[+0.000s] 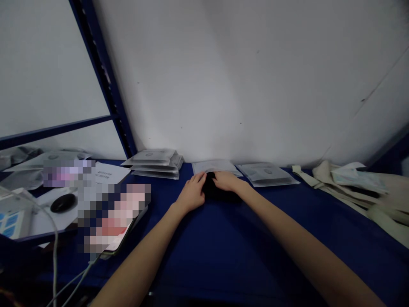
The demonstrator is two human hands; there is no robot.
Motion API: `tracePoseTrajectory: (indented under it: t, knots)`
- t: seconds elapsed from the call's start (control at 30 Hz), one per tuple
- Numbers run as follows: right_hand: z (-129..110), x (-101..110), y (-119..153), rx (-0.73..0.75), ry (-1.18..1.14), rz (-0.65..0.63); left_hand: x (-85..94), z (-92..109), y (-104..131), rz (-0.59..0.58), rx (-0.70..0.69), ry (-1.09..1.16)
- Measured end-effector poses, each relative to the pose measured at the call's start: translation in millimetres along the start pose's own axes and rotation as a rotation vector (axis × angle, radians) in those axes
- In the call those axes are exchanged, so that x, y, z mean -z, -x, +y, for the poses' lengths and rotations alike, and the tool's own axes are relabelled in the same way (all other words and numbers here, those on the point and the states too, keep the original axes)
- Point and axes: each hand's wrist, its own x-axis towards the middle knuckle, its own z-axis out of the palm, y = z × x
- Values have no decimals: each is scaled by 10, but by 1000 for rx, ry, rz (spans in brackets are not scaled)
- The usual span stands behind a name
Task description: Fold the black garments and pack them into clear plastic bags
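Observation:
A soft-looking black item (220, 195), perhaps folded cloth, lies on the blue tabletop between my hands; its exact kind is too dark to make out. My left hand (191, 192) grips its left side, fingers pointing forward and thumb nearer me. From the right, my right hand (226, 181) holds its top, with the fingertips partly hidden against the black. Just behind both hands lies a flat frosted plastic bag (223, 165), its near edge covered by the hands and the black item.
Frosted bags are stacked (156, 160) at the back left, and more lie (266, 174) right of my hands. A phone (119, 238) with a white cable (55, 251), a black mouse (63, 203) and papers (110, 174) are left. Beige cloth (332, 177) lies right; a wall (223, 85) stands behind.

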Motion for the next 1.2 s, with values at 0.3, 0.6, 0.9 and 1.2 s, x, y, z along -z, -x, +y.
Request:
tracePoseTrajectory:
  t: [0.3,0.6,0.9,1.2]
  knots:
    - [98,-8,-30,-13,-77,17,37,19,25,-17,-68,-97]
    - [324,85,633,-133,-404,503,2,11,15,-63,-47,-115]
    - [388,114,710,-544,-549,57,8,10,12,-87,-57,-86]
    - [124,76,470,-577,-1445,213,-3,-6,-2,-91,-64,-47]
